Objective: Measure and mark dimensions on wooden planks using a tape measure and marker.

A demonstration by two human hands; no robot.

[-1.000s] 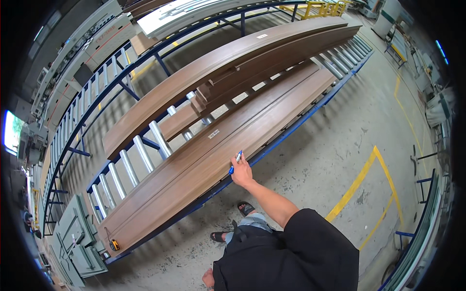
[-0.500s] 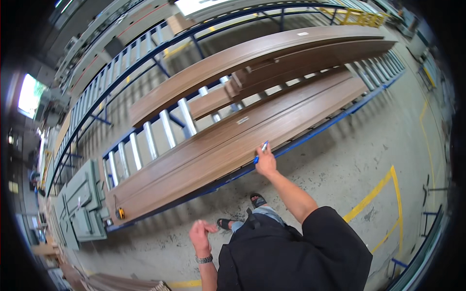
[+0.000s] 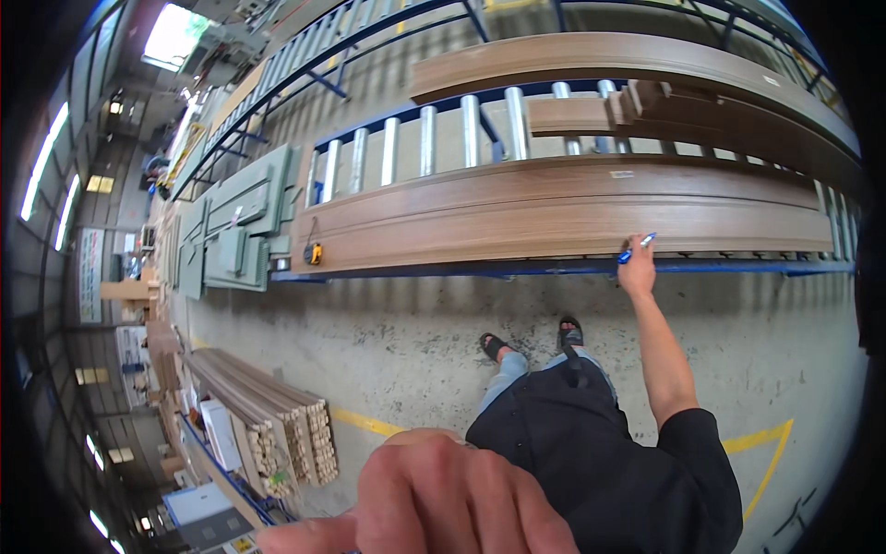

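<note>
My right hand [image 3: 635, 268] is closed round a blue and white pen [image 3: 648, 240], at the front edge of a long brown wood-grain panel [image 3: 517, 198]. The panel lies on a roller conveyor [image 3: 471, 129] with a blue frame. A small pale label [image 3: 622, 174] is on its surface. Near the panel's left end rests a yellow and black tape measure [image 3: 314, 253]. Very close at the lower edge is my left hand [image 3: 443, 494], its fingers bent and pressed together. The fingertips are cut off, so what it holds, if anything, is hidden.
More brown profiles [image 3: 591, 60] lie farther back on the rollers. Grey-green panels [image 3: 245, 203] are stacked beyond the conveyor's left end. A bundle of long brown strips [image 3: 268, 406] sits at the lower left. Yellow lines [image 3: 365, 422] mark the concrete floor.
The view has turned left, bringing the strip bundle fully into sight. My left hand has risen from beside my body to close before the camera. My right hand still holds the pen.
</note>
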